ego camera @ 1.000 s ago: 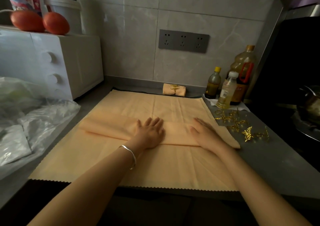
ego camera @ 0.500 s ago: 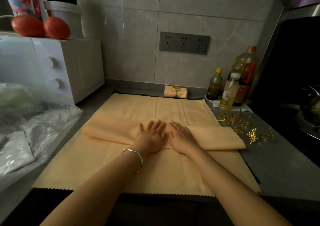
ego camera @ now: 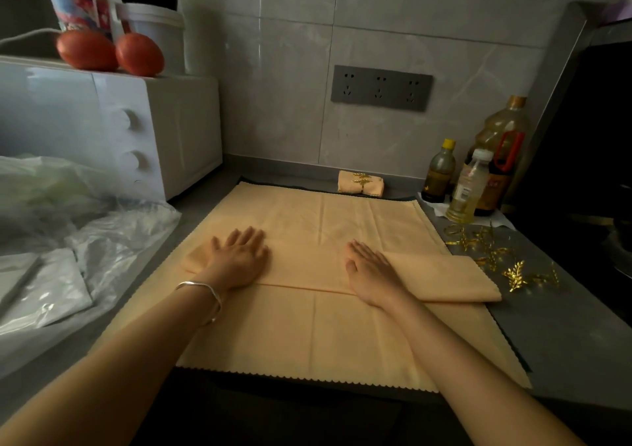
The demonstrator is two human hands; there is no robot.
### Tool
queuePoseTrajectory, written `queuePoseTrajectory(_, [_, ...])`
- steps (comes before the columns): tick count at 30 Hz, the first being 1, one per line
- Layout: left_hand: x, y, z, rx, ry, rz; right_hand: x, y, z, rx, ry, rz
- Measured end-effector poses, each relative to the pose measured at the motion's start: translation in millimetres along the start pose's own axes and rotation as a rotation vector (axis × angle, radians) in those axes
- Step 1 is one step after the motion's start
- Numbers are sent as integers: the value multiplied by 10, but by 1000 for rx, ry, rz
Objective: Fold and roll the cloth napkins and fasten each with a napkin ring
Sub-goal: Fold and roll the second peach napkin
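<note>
A folded peach napkin band (ego camera: 307, 267) lies crosswise on top of a larger flat peach napkin (ego camera: 307, 336) spread over the counter. My left hand (ego camera: 239, 257) presses flat on the band near its left end, fingers straight. My right hand (ego camera: 371, 271) lies flat on it right of the middle, and the band's right end (ego camera: 448, 278) sticks out past the flat cloth. Several gold leaf-shaped napkin rings (ego camera: 496, 254) are scattered on the counter to the right. One rolled napkin with a gold ring (ego camera: 360, 183) sits by the back wall.
A white oven (ego camera: 113, 127) with two tomatoes (ego camera: 109, 52) on top stands at the left. Clear plastic bags (ego camera: 68, 240) lie in front of it. Oil and sauce bottles (ego camera: 478, 172) stand at the back right, next to a dark stove area (ego camera: 598, 172).
My hands, side by side at the band's middle half a second ago, have slid apart, the left toward the left end and the right a little rightward.
</note>
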State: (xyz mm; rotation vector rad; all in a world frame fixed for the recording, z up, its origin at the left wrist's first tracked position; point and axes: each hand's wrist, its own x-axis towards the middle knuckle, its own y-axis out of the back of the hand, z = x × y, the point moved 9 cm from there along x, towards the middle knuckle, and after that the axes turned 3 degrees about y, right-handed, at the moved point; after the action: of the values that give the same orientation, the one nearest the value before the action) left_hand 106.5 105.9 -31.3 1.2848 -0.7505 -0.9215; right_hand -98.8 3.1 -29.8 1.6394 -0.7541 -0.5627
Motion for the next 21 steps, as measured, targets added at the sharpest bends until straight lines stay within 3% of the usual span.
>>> queuePoseTrajectory(8, [87, 110, -353, 52, 109, -53, -11, 7, -10, 6, -10, -14])
queuePoseTrajectory(13, [80, 381, 358, -164, -145, 89, -8, 50, -40, 37, -1, 19])
queuePoseTrajectory(15, [93, 347, 621, -215, -237, 60, -59, 127, -65, 106, 5, 56])
queuePoseTrajectory(18, [169, 270, 776, -201, -268, 20, -198, 335, -154, 226, 48, 166])
queuePoseTrajectory(21, [246, 274, 796, -138, -272, 34, -359, 469, -368, 190, 184, 215])
